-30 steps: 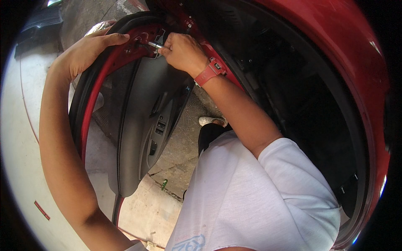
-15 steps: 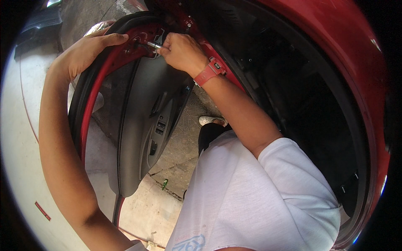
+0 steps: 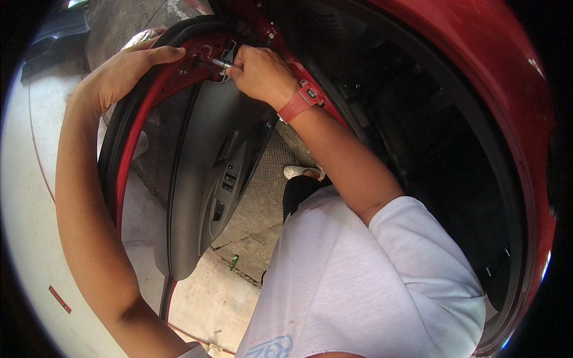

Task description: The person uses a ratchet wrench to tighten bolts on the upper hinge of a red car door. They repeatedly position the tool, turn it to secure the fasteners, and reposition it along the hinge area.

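My left hand (image 3: 122, 71) curls closed over the upper edge of the open red car door (image 3: 140, 113), my right hand (image 3: 256, 71) pinching a small metal tool (image 3: 219, 62) there; grey plastic trim panel (image 3: 203, 179) seemingly still attached.

A small green object (image 3: 234, 261) lies on the cracked concrete floor (image 3: 197, 298)

My left hand (image 3: 128, 71) is raised, fingers curled flat; just beside it, my right hand (image 3: 258, 73) is pinched shut, arm outstretched.
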Action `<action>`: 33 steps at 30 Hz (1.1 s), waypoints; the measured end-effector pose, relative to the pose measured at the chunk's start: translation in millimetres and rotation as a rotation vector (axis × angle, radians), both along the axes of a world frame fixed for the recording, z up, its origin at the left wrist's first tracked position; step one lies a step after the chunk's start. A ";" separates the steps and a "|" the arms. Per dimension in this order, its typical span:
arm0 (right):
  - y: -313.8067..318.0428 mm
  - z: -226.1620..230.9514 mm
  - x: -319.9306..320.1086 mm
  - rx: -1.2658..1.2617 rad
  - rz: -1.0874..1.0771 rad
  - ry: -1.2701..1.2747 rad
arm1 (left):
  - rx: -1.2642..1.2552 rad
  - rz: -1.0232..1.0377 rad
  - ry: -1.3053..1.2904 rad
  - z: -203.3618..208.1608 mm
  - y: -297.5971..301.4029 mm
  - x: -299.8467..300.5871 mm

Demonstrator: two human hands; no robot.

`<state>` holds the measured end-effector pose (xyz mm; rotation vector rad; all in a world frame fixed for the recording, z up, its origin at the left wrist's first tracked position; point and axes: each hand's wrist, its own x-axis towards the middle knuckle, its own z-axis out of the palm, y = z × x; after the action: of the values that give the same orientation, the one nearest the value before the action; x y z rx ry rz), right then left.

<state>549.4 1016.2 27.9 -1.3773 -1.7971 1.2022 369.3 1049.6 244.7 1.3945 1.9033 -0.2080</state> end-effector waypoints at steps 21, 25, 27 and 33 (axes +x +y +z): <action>1.3 5.1 -3.9 -0.048 -0.014 0.022 | -0.007 0.017 -0.016 -1.4 0.9 0.0; -2.9 7.8 -3.9 0.023 0.020 -0.054 | -0.002 0.010 -0.032 -3.2 -0.6 -2.5; -2.8 1.5 -7.9 0.026 -0.002 -0.054 | 0.000 0.017 -0.002 -2.8 -1.0 -1.8; 1.1 -12.8 -7.7 0.085 0.026 -0.034 | -0.032 0.006 0.019 -1.8 2.1 -2.6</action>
<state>541.7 1017.4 15.1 -1.3372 -1.8734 1.1087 366.6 1051.7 242.9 1.3701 1.9107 -0.2486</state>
